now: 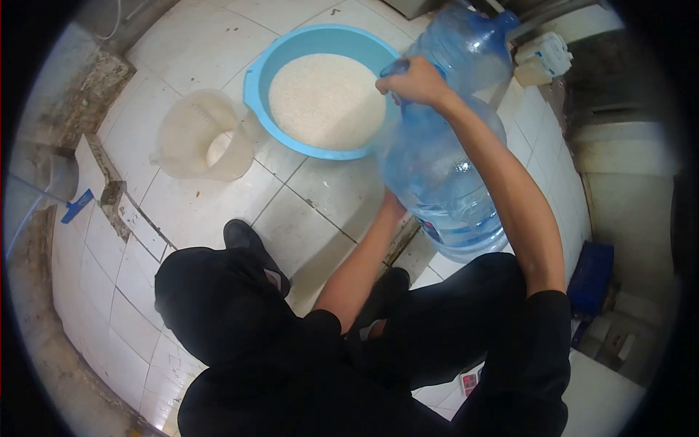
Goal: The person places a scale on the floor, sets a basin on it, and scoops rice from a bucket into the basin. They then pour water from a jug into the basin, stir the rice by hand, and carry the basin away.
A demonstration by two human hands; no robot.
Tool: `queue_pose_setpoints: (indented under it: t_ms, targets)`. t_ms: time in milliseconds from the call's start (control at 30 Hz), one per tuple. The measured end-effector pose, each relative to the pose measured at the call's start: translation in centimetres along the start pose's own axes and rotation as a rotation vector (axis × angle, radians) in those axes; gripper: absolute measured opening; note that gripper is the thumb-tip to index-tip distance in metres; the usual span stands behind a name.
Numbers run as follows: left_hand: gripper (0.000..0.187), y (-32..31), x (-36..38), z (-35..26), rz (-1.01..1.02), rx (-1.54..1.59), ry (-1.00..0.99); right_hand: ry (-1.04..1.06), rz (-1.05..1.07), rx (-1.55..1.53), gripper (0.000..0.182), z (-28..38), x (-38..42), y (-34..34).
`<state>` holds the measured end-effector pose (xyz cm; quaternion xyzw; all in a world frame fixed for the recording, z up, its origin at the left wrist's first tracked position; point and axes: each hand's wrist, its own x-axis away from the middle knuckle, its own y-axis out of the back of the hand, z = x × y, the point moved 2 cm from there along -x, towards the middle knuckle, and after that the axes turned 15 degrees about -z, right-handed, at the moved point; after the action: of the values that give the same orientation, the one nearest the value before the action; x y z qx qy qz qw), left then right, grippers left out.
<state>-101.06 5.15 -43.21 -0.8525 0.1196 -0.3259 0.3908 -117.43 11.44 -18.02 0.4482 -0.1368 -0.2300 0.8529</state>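
A large blue water bottle [444, 175] stands tilted on the white tiled floor, its neck leaning toward a blue basin [256, 73] filled with white rice [324, 98]. My right hand [416, 81] grips the bottle's neck at the top, just beside the basin's right rim. My left hand [392, 204] reaches to the bottle's lower left side and presses against it; its fingers are hidden behind the bottle. A little water lies in the bottle's lower part.
A clear plastic measuring jug [200, 138] stands left of the basin. A second blue bottle [470, 44] is behind the first. A white container [542, 58] sits at the top right, a blue box [591, 277] at the right. My knees and shoes fill the foreground.
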Motion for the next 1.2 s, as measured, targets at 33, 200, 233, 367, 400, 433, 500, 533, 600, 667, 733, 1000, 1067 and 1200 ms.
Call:
queue_pose_setpoints:
  t_ms: [33,200,233,367,400,433,500,533,600,667,733,1000,1067,1200]
  targets:
    - [0.057,-2.2,2.3,-1.7,-0.069,0.2,0.202,-0.003,0.015,0.034,0.03,0.2,0.1,-0.4]
    - [0.054,-1.2,1.3,-1.3,0.108,0.47,0.511,0.0,0.054,-0.005,0.035,-0.2,-1.9,-2.8]
    - [0.055,-1.3,1.0,-1.8,0.073,0.493,0.528,-0.023,0.072,0.03,0.036,-0.2,-2.1,-3.1]
    - [0.064,-1.8,1.9,-2.8,0.061,0.354,0.486,-0.07,0.116,0.098,0.036,-0.5,-2.4,-3.2]
    - [0.064,-1.7,1.7,-2.6,0.098,0.415,0.503,-0.074,0.113,0.1,0.036,-0.5,-2.3,-3.0]
    - [0.064,-1.7,1.2,-2.7,0.138,0.472,0.518,-0.089,0.098,0.092,0.035,-0.3,-2.3,-2.9]
    - [0.069,-1.3,-0.2,-3.5,0.133,0.219,0.195,-0.102,0.079,0.085,0.035,-0.1,-2.1,-2.9]
    - [0.072,-1.2,-0.7,-4.2,0.133,0.097,0.033,-0.095,0.071,0.075,0.034,-0.1,-2.1,-2.8]
    - [0.076,-1.8,-1.3,-6.5,0.125,0.216,0.111,-0.086,0.076,0.069,0.032,-0.1,-1.9,-2.9]
    - [0.077,-2.1,-1.6,-7.2,0.138,0.455,0.349,-0.069,0.061,0.068,0.029,-0.4,-2.1,-2.6]
    - [0.072,-1.0,-2.9,-5.7,0.106,0.324,0.251,-0.061,0.059,0.086,0.029,-0.3,-2.6,-2.2]
    - [0.068,0.5,-5.4,-5.8,-0.069,0.218,0.176,-0.109,0.031,0.108,0.03,-0.3,-1.6,-1.1]
    - [0.069,0.5,-5.9,-7.0,-0.091,0.204,0.176,-0.101,0.031,0.092,0.03,-0.2,-1.5,-0.9]
    - [0.079,2.5,-9.4,-8.9,-0.199,0.08,0.141,-0.107,0.029,0.065,0.03,-0.5,-1.7,-0.8]
